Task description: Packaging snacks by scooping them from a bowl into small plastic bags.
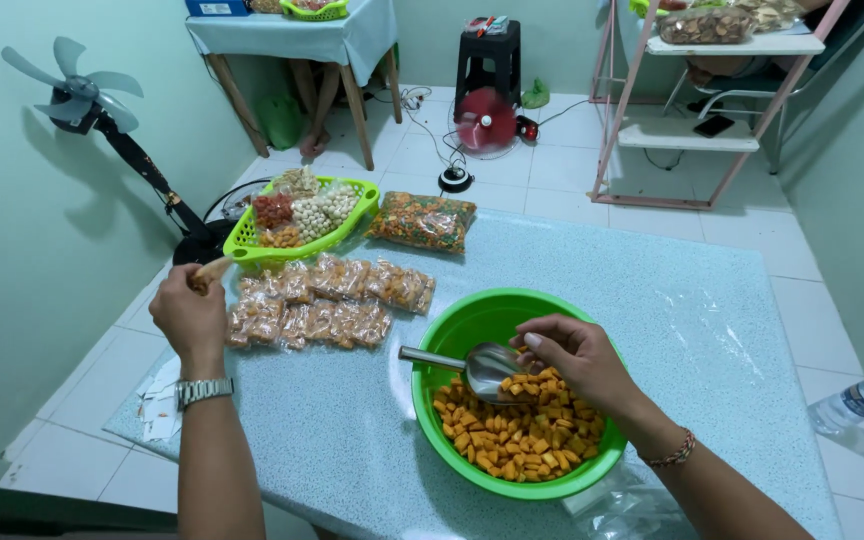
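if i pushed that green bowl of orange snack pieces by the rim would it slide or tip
The green bowl would likely slide: the speckled tabletop looks smooth. It seems thin plastic, so probably light. The orange pieces heap toward the near side, so it might tilt slightly.

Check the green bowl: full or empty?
Partly full: orange snack pieces cover only the near side of the green bowl, bare plastic behind.
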